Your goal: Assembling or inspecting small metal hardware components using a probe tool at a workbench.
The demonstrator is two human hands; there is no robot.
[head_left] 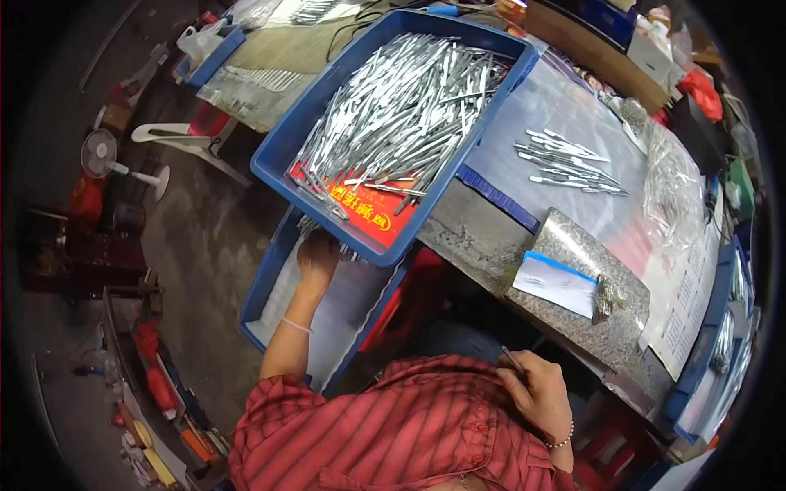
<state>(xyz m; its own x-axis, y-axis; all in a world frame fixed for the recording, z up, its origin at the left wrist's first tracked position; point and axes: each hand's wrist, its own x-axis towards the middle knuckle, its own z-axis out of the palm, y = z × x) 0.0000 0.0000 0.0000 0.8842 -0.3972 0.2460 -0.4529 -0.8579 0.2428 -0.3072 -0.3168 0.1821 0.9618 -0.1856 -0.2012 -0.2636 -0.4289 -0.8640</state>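
My left hand (318, 255) reaches into the lower blue tray (255, 304), just under the near corner of the upper tray. Its fingers are mostly hidden there, beside some slim metal pieces. Close to my shirt, my right hand (540, 394) is closed around a thin grey metal rod (511, 357), whose end sticks out past the thumb. The upper blue tray (458, 184) carries a large heap of slim silvery metal pieces (409, 106) over a red printed sheet (378, 214).
On the worktable, several similar metal pieces (569, 162) lie in a loose group. A speckled stone slab (565, 237) bears a white card (557, 284). A clear plastic bag (675, 188) lies farther right. A white fan (100, 154) and a white chair (176, 137) stand left.
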